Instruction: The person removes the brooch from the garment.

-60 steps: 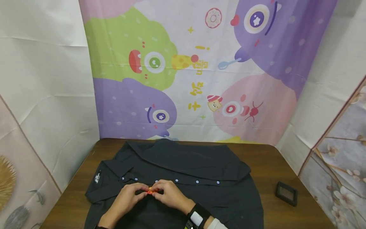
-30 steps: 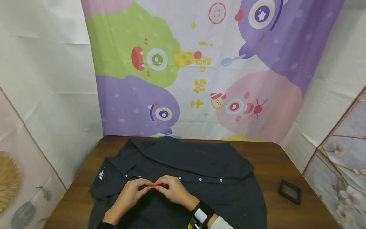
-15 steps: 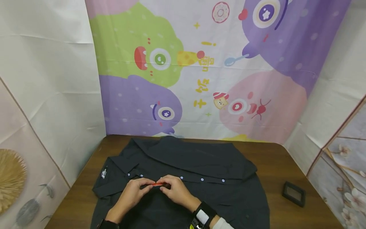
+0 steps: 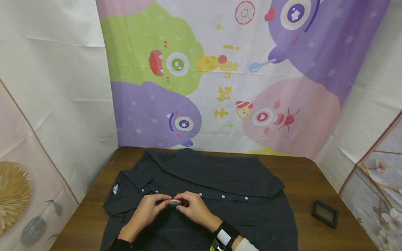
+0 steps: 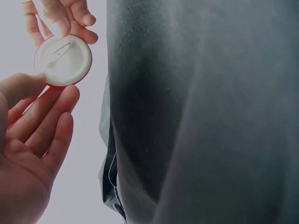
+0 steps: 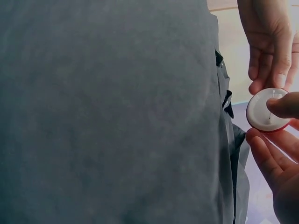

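Observation:
A round pin badge [image 4: 174, 202] is held between both hands over a dark shirt [image 4: 226, 219]. Its white back with a thin metal pin faces the wrist cameras, and a red rim shows at the edge of the badge [image 5: 70, 65]. My left hand [image 4: 147, 211] pinches one side between thumb and fingers. On the opposite side, my right hand [image 4: 196, 211] pinches it too, the thumb lying across the back near the pin in the right wrist view. The printed front is turned away. Behind the hands runs a row of small pale buttons [image 4: 223, 197] on the shirt.
The shirt lies spread over a brown wooden table [image 4: 309, 177], its collar toward the far edge. A small black frame-like box [image 4: 325, 213] stands at the right. A cartoon-print cloth [image 4: 216, 87] hangs behind, with pale panels at both sides.
The badge has been tipped over: its red and yellow front showed earlier, then its edge, and now its pale back. Both hands keep pinching it. The head view has shifted slightly.

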